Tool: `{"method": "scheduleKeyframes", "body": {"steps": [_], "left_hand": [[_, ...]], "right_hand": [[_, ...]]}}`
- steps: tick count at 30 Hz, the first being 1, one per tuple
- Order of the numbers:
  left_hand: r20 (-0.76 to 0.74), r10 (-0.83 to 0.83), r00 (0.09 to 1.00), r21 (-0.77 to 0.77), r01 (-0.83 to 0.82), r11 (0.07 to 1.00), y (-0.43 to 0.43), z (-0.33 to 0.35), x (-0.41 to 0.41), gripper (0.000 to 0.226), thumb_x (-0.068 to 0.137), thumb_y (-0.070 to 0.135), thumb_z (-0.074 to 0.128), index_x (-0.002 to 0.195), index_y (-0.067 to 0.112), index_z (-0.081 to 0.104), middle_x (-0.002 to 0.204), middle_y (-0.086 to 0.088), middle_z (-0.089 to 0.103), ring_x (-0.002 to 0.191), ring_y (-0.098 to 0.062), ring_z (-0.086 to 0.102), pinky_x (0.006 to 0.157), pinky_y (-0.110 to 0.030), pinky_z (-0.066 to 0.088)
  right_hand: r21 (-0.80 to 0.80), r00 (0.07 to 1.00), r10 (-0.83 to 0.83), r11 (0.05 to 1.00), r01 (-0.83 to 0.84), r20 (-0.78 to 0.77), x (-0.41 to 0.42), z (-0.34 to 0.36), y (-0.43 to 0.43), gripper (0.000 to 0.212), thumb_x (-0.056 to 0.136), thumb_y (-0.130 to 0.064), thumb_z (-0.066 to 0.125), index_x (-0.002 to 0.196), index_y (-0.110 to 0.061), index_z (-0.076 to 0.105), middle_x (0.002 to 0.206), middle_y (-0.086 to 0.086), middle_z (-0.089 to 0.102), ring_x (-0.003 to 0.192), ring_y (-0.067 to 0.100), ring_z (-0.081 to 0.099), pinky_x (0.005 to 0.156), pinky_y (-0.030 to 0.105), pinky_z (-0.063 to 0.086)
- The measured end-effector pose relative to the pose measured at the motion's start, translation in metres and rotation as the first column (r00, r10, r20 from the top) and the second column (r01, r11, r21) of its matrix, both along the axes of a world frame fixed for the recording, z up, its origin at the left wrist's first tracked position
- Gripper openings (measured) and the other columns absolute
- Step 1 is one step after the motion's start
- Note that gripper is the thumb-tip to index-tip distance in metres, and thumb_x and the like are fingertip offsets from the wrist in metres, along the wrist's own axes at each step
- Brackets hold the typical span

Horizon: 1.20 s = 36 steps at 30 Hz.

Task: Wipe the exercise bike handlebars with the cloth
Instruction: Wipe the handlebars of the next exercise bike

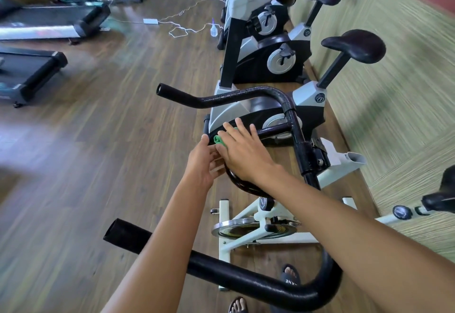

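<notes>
The handlebars [246, 280] curved close by. Past the near bar, the right hand [246, 155] lay flat, fingers straight, pressing the green cloth [219, 140] on the middle bar. The left hand [204, 162] touched the cloth, but I could not tell if it held it. The hand should press hard and rub slowly along each bar.
</notes>
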<state>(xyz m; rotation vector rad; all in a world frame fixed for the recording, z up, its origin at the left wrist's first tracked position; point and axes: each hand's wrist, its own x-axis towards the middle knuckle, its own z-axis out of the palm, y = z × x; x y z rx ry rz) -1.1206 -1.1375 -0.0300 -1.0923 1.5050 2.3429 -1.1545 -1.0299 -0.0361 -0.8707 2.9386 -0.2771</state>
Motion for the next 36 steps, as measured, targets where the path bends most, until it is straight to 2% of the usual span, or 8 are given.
{"method": "scheduleKeyframes", "body": {"steps": [7,12,17,21,23,26,31,36], "left_hand": [[-0.056,-0.056,0.997,0.012,0.056,0.998,0.006,0.002,-0.001,0.024,0.101,0.009,0.046,0.104,-0.003,0.067,0.091,-0.015,0.068,0.094,-0.032,0.068,0.096,-0.045,0.054],[-0.078,-0.088,0.993,-0.070,0.082,0.994,0.008,0.002,0.000,0.030,0.092,-0.008,0.041,0.100,-0.005,0.070,0.079,-0.015,0.071,0.079,-0.028,0.069,0.090,-0.043,0.058],[-0.079,-0.087,0.993,-0.092,0.080,0.993,0.010,0.005,-0.001,0.033,0.092,-0.010,0.040,0.105,-0.007,0.070,0.068,-0.011,0.069,0.055,-0.015,0.065,0.081,-0.038,0.059],[-0.077,-0.079,0.994,-0.116,0.070,0.991,0.012,0.004,0.001,0.035,0.093,-0.009,0.038,0.110,-0.005,0.068,0.046,0.001,0.058,0.034,-0.004,0.049,0.090,-0.043,0.055],[-0.074,-0.082,0.994,-0.111,0.074,0.991,0.011,0.003,0.001,0.035,0.092,-0.010,0.039,0.108,-0.005,0.069,0.052,-0.002,0.063,0.039,-0.006,0.055,0.093,-0.045,0.055],[-0.070,-0.069,0.995,-0.099,0.062,0.993,0.010,0.001,-0.001,0.031,0.091,-0.009,0.042,0.100,-0.004,0.072,0.079,-0.016,0.073,0.070,-0.021,0.069,0.095,-0.048,0.056],[-0.062,-0.078,0.995,-0.138,0.069,0.988,0.008,-0.003,-0.003,0.030,0.094,-0.006,0.044,0.099,0.000,0.073,0.096,-0.020,0.074,0.098,-0.035,0.071,0.093,-0.047,0.057],[-0.069,-0.086,0.994,-0.128,0.077,0.989,0.010,0.001,-0.002,0.034,0.093,-0.008,0.040,0.104,-0.003,0.072,0.086,-0.016,0.071,0.074,-0.023,0.067,0.093,-0.045,0.056]], "right_hand": [[-0.025,0.972,-0.234,0.972,0.234,-0.019,-0.034,0.003,0.029,0.046,0.106,-0.035,0.020,0.139,-0.019,0.049,0.150,0.000,0.044,0.148,0.022,0.024,0.121,0.051,0.005],[0.027,0.900,-0.433,0.900,0.435,-0.054,-0.052,0.000,0.061,0.049,0.107,-0.036,0.018,0.135,-0.018,0.053,0.146,0.001,0.048,0.148,0.024,0.023,0.121,0.053,0.007],[-0.035,0.943,-0.329,0.944,0.327,-0.050,-0.039,-0.003,0.026,0.048,0.106,-0.033,0.020,0.136,-0.016,0.052,0.147,0.003,0.049,0.147,0.025,0.026,0.121,0.052,0.012],[-0.087,0.979,-0.202,0.976,0.200,-0.019,-0.022,-0.008,0.003,0.044,0.107,-0.031,0.023,0.142,-0.018,0.046,0.152,0.000,0.042,0.150,0.023,0.017,0.122,0.047,0.004],[-0.086,0.981,-0.193,0.978,0.190,-0.029,-0.022,-0.008,0.007,0.044,0.107,-0.032,0.022,0.143,-0.019,0.044,0.153,-0.001,0.040,0.151,0.022,0.016,0.122,0.047,0.002],[-0.067,0.958,-0.281,0.958,0.277,-0.055,-0.036,-0.005,0.029,0.047,0.106,-0.034,0.019,0.138,-0.019,0.049,0.148,0.000,0.046,0.149,0.022,0.022,0.122,0.051,0.004],[-0.028,0.895,-0.442,0.897,0.441,-0.059,-0.052,-0.006,0.058,0.048,0.106,-0.035,0.019,0.136,-0.017,0.052,0.147,0.002,0.048,0.149,0.024,0.023,0.123,0.052,0.008],[-0.111,0.943,-0.334,0.937,0.331,-0.011,-0.033,-0.006,0.021,0.046,0.105,-0.037,0.024,0.135,-0.016,0.051,0.145,0.003,0.049,0.148,0.024,0.024,0.123,0.049,0.010]]}}
